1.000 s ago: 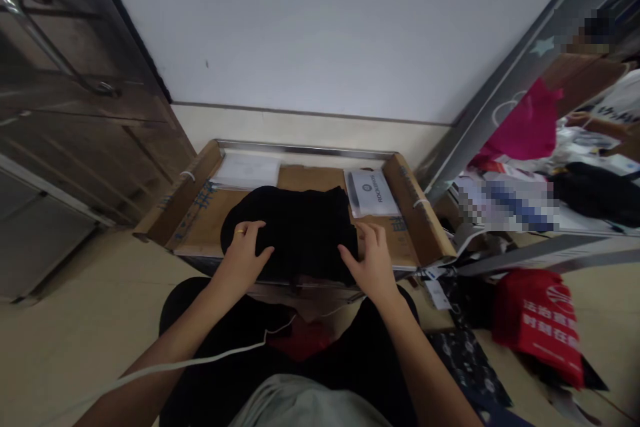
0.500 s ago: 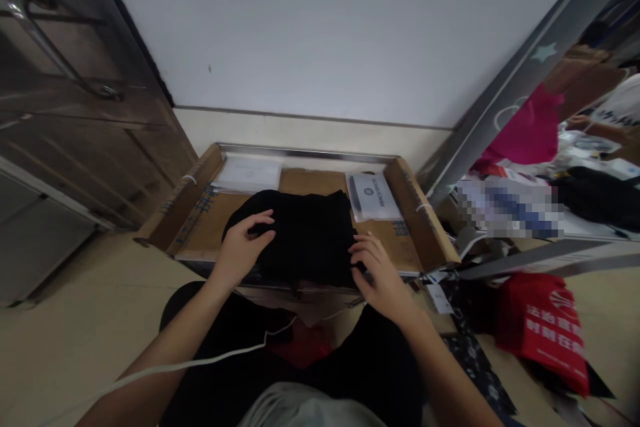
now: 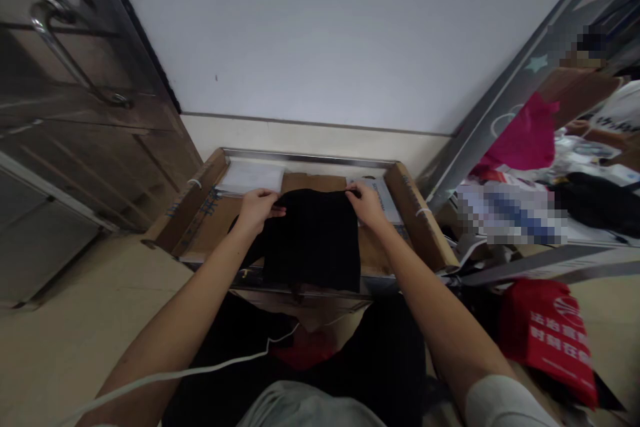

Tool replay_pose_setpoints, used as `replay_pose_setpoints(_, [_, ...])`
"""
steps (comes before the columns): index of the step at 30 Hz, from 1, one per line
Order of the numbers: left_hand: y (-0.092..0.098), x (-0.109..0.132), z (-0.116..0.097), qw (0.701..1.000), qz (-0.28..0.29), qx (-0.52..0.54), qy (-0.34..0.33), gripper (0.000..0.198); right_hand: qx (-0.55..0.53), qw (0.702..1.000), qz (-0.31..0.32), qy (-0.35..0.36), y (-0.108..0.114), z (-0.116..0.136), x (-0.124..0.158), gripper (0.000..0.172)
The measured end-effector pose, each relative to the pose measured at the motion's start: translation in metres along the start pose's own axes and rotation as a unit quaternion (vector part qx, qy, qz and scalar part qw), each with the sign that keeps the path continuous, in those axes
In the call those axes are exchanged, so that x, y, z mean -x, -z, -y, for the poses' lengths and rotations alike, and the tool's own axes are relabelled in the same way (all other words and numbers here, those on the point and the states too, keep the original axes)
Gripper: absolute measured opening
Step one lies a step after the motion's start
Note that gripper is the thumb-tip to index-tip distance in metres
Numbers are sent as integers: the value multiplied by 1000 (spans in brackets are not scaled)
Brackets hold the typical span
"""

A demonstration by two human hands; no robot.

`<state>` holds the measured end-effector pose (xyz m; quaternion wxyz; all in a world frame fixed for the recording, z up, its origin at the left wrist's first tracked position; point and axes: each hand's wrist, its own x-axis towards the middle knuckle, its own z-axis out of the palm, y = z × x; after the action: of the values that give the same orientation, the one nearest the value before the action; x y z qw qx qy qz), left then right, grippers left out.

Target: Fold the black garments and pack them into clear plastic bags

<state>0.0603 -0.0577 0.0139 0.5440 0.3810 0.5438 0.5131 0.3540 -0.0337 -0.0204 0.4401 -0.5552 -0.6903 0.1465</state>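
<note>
A black cloth [image 3: 314, 237] lies across the front middle of a cardboard-lined table in front of me. Its near edge reaches the table's front. My left hand [image 3: 261, 208] pinches the cloth near its far left corner, thumb and fingers together. At the far right corner, my right hand [image 3: 364, 201] pinches the fabric too. Whether the cloth is a garment cannot be made out. Behind my right hand sits a printed plastic packet [image 3: 379, 192], partly covered by the hand. A stack of clear and white bags [image 3: 250, 177] rests beyond my left hand.
Upturned cardboard sides [image 3: 423, 220] border the table left and right. A white wall stands behind it, and a door with a metal handle [image 3: 80, 60] is at left. To the right are a cluttered table, a person's arm and a red bag [image 3: 547, 340]. A white cable [image 3: 200, 369] crosses my lap.
Both hands have moved from the cloth's sides to its far corners and closed on them. The cloth's far edge is now straighter, and its near edge hangs slightly lower.
</note>
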Motion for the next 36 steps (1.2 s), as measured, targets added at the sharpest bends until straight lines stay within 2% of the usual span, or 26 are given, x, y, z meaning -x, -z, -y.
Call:
replay_pose_setpoints(4, [-2,1,7,1000,-31,1,-3,23,13,1000,12,-10,-13,-5,-7,14])
replay_pose_setpoints(8, [3,11,9,998,-36,26,-46,23,7,1000,4,0,-19,-9,-5,17])
replay_pose_setpoints(12, [7,25,0,997,-28,35,-67,24,7,1000,-13,1,-18,-15,-4,19])
replay_pose_setpoints(17, [8,32,-11,998,-26,37,-48,25,8,1000,-7,9,-20,-14,-2,19])
replay_pose_setpoints(22, [7,22,1,997,-51,11,-55,21,19,1000,-2,12,-25,-17,-3,18])
replay_pose_setpoints(24, [5,22,10,992,-72,-56,-86,20,29,999,4,15,-27,-19,-5,16])
replay_pose_setpoints(26, [-1,31,17,967,-77,-184,-157,21,37,999,10,22,-29,-21,-7,14])
replay_pose_setpoints(27, [-5,38,21,942,-66,-259,-201,22,39,999,13,26,-30,-22,-7,14])
replay_pose_setpoints(30, [-23,63,29,838,-3,-458,-296,33,44,998,15,37,-31,-23,-9,13])
replay_pose_setpoints(33, [-42,79,37,743,36,-593,-307,52,60,997,20,36,-32,-23,-9,12])
replay_pose_setpoints(35, [-50,79,40,711,60,-637,-291,52,76,996,27,34,-33,-24,-8,12])
replay_pose_setpoints(36, [-51,77,41,710,76,-642,-280,50,84,996,31,32,-33,-24,-7,12])
